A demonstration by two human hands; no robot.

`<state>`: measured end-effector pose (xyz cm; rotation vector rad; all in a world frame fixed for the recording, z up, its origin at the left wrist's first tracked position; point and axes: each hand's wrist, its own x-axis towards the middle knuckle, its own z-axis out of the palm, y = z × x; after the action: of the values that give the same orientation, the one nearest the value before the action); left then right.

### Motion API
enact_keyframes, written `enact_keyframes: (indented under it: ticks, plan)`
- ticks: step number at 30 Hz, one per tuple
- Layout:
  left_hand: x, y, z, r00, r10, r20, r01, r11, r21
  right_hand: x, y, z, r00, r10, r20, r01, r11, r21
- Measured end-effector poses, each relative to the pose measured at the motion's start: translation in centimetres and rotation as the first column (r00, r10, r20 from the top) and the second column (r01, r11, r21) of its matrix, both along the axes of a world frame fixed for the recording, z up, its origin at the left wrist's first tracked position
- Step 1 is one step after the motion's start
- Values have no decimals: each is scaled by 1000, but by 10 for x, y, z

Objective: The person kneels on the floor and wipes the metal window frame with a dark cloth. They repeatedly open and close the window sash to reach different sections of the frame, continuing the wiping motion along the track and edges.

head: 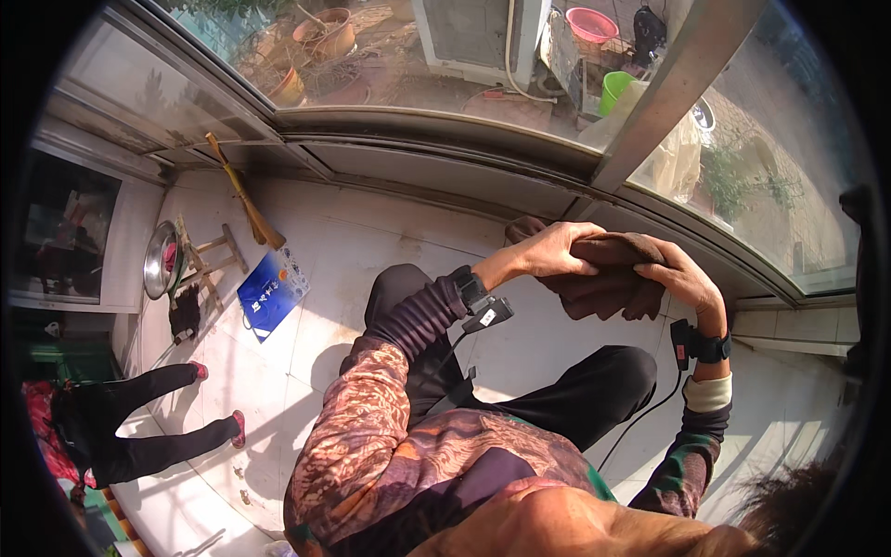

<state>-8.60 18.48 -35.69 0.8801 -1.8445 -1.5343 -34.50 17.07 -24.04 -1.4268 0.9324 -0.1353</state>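
A brown cloth is stretched and bunched between my two hands, in front of my bent knees and close to the low panel under the window. Its lower part hangs in loose folds above the white tiled floor. My left hand grips the cloth on its left side, with a small end sticking out beyond the fingers. On the other side, my right hand pinches the cloth's edge, thumb towards me. What kind of cloth it is, I cannot tell. Both wrists carry strapped devices, each with a cable.
A window frame runs just beyond my hands. To the left are a broom, a blue bag with writing, a wooden stool and a metal basin. Another person's legs stand at far left.
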Motion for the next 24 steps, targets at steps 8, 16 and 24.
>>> enact_keyframes:
  ticks: [8,16,24]
  plan:
    - [127,46,-5,913,341,-225,-304,935,183,115,-8,-58,994,-16,111,41,973,-228]
    - [223,61,-20,578,521,-628,-360,853,377,139,-35,-22,986,-168,-4,52,329,-943]
    - [371,47,-53,395,845,-360,-851,485,202,86,-93,72,833,-547,79,-300,-568,-766]
